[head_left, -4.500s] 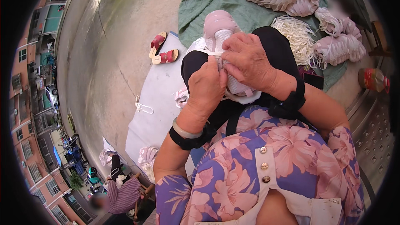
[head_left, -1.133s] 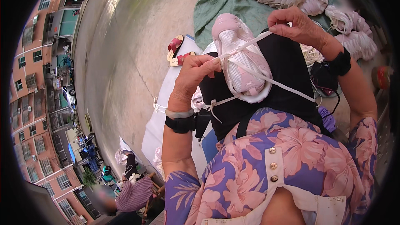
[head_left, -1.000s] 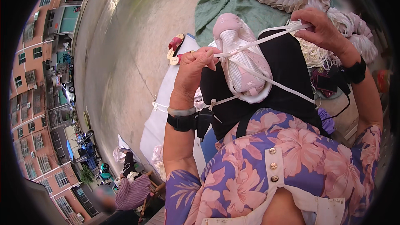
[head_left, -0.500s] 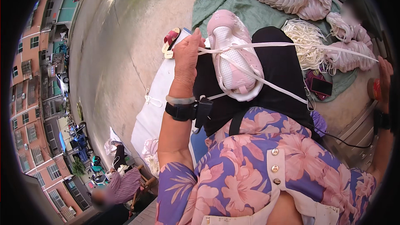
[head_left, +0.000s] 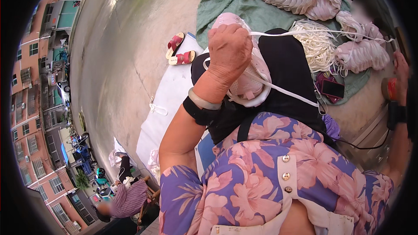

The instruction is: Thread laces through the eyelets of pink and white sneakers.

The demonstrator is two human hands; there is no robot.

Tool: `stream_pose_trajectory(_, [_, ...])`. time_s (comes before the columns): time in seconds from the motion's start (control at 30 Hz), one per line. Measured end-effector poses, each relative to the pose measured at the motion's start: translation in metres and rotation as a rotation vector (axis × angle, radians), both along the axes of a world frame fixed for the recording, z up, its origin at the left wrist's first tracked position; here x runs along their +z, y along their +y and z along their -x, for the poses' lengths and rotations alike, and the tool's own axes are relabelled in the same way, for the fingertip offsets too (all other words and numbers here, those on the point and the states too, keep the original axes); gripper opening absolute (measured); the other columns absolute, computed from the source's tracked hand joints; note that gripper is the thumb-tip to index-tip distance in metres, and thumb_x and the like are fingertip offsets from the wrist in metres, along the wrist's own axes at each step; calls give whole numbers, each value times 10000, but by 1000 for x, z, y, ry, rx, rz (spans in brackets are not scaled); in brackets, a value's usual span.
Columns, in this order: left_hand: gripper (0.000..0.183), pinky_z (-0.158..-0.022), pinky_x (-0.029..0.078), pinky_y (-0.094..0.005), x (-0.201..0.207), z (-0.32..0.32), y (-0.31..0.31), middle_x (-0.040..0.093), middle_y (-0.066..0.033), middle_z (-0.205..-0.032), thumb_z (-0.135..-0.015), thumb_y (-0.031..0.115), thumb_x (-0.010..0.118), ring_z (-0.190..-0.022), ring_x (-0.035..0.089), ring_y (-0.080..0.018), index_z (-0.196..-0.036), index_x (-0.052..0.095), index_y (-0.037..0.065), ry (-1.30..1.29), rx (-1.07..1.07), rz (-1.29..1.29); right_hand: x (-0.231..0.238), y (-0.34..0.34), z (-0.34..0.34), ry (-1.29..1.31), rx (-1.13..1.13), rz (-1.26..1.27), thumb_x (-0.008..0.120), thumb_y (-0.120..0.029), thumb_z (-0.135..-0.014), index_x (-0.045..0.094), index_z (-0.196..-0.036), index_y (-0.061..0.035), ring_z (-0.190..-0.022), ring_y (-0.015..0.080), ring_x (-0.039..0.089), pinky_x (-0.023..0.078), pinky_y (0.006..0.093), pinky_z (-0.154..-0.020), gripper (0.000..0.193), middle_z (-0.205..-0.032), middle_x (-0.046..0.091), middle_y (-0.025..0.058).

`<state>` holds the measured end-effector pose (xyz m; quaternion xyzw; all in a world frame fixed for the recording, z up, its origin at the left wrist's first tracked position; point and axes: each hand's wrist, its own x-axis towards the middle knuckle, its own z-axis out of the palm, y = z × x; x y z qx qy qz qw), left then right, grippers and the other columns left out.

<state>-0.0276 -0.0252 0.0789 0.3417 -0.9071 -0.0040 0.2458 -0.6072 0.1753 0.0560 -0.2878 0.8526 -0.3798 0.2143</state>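
One pink-and-white shoe (head_left: 260, 64) rests on the black-trousered lap (head_left: 292, 67). Over it, the left hand (head_left: 229, 52) clenches a white lace (head_left: 272, 35) that stretches rightward; whether the right hand (head_left: 401, 67), well right of the shoe, grips anything is unclear. Cream laces (head_left: 315, 47) lie right of the shoe, red sandals (head_left: 188, 57) left.

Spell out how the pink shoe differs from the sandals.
The pink shoe rests on the lap; the sandals lie off to the left. The pink shoe trails a white lace; the sandals have broad red straps. The left hand partly hides the shoe; the sandals lie uncovered. Both are footwear.
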Motion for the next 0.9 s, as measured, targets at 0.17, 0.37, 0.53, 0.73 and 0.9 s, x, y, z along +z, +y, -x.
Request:
stream_pose_trajectory(0.17, [198, -539, 412, -387, 13, -16, -22, 553, -167, -634, -797, 155, 579, -559, 524, -333, -666, 557, 8, 273, 253, -359, -18, -66, -283, -890, 330, 150, 521, -264, -925, 571, -868, -77, -519, 41, 437, 390, 200, -499, 202, -654, 525, -33])
stream_pose_trajectory(0.37, [218, -543, 427, -207, 15, -11, -38, 582, -4, -620, -866, 179, 579, -554, 514, -72, -800, 649, -16, 411, 304, -916, -9, -135, -405, -913, 648, 240, 603, -220, -889, 673, -857, -36, -534, 22, 400, 321, 178, -454, 199, -641, 510, -59])
stream_pose_trajectory(0.53, [240, -649, 463, -250, 7, -13, -13, 632, -63, -818, -818, 136, 642, -681, 569, -136, -995, 593, -18, 560, 226, -640, -15, -159, -437, -971, 568, 288, 629, -186, -877, 654, -937, -26, -586, 36, 491, 392, 183, -519, 173, -706, 590, -21])
stream_pose_trajectory(0.73, [393, -888, 386, -372, -3, -33, 23, 571, -168, -1070, -639, 81, 684, -1004, 525, -305, -997, 530, 22, 167, 109, -232, -17, -158, -448, -987, 563, 392, 627, -46, -835, 626, -851, 22, -619, 42, 516, 448, 195, -554, 70, -708, 582, 1])
stream_pose_trajectory(0.9, [449, -918, 318, -454, -20, -33, 33, 483, -167, -1192, -587, 125, 678, -1114, 439, -361, -987, 501, 29, 180, 163, -213, -19, -158, -454, -899, 561, 403, 624, -46, -828, 623, -818, 31, -612, 48, 504, 435, 204, -554, 77, -688, 569, -7])
